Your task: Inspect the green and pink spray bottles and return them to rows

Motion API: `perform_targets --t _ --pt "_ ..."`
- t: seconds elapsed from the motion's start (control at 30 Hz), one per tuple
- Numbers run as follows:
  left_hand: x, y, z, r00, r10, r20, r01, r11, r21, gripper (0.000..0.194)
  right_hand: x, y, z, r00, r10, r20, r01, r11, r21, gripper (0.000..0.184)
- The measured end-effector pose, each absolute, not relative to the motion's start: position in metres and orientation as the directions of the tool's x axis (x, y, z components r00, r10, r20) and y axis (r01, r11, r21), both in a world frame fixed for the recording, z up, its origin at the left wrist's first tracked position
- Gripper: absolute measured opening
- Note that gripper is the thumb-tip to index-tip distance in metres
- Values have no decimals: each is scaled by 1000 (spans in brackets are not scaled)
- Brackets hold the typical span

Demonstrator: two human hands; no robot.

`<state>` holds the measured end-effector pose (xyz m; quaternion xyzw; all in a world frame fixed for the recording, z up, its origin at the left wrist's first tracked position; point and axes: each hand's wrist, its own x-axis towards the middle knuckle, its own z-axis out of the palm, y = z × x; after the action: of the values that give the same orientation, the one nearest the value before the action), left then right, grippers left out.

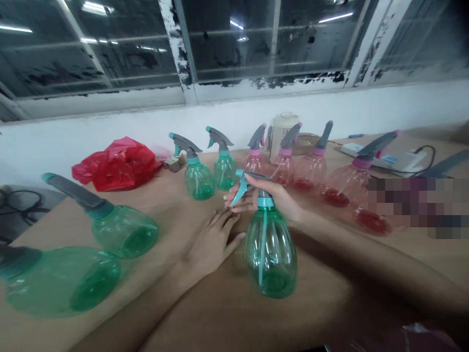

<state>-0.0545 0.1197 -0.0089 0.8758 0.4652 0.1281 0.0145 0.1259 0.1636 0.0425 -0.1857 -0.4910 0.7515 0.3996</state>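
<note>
The fingers of your right hand are closed round the grey head of one green spray bottle, some of them reaching behind its single turquoise trigger; whether the base touches the table you cannot tell from this angle. The bottle is upright in front of you, with one pale tube inside. Your left hand holds nothing: it lies palm down on the table just beside that bottle, its fingers extended and slightly apart. Around your hands you have four more green bottles, making five in all: two to the left, near your left forearm, and two farther back, side by side beyond your hands. To the right you can count five pink bottles in a curving row, the nearest partly hidden by a blurred patch. Beyond these, you have one red plastic bag at the back left, one white container behind the pink row, and one white power strip with one blue pen near it at the back right. One white wall runs behind everything, below dark windows.
</note>
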Motion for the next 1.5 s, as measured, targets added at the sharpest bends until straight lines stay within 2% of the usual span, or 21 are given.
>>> perform_targets --t 0.2,0.73,0.9,1.03,1.27,1.5 --pt "-55 120 -7 542 816 200 810 -571 135 47 127 165 39 -628 768 129 -462 -234 -855 33" --pt "-55 120 -10 535 815 224 813 -568 127 47 127 166 39 -630 766 126 -438 -217 -872 31" --pt "-54 119 -8 539 824 174 823 -559 97 47 130 161 45 -578 809 113 -436 -189 -880 30" --pt "-55 119 -10 525 828 196 833 -548 83 48 131 156 54 -561 809 175 -474 -140 -869 26" --pt "-55 121 -12 536 828 167 838 -546 14 49 131 157 57 -551 812 193 -518 -151 -842 28" --pt "-55 121 -11 529 831 171 839 -542 38 47 131 159 55 -541 823 174 -509 -155 -847 30"
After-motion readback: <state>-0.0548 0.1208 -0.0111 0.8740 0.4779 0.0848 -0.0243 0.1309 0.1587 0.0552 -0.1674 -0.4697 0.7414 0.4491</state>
